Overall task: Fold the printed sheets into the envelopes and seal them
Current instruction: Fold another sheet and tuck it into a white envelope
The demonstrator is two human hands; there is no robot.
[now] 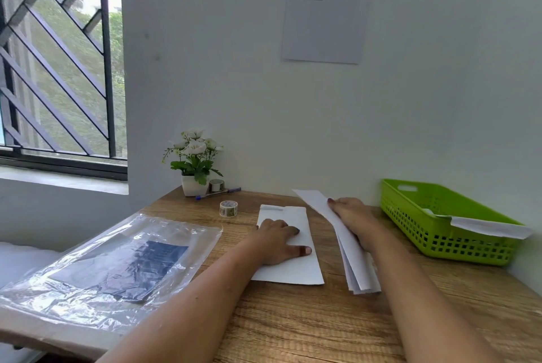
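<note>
A long white envelope point(296, 270) lies flat in the middle of the wooden desk point(293, 327). My left hand point(277, 241) presses down on it with the fingers spread and straight. To its right my right hand point(350, 220) grips a folded bundle of white sheets point(356, 263), tilted on edge, its near end resting on the desk. The bundle's far end sticks up past my fingers. A roll of patterned tape point(228, 208) stands just beyond the envelope.
A green plastic basket point(440, 233) sits at the right, a white envelope point(489, 228) hanging over its rim. A clear plastic bag point(111, 263) over a dark sheet lies at the left. A flower pot point(193, 185), a second tape roll point(216, 185) and a pen point(218, 193) stand by the wall.
</note>
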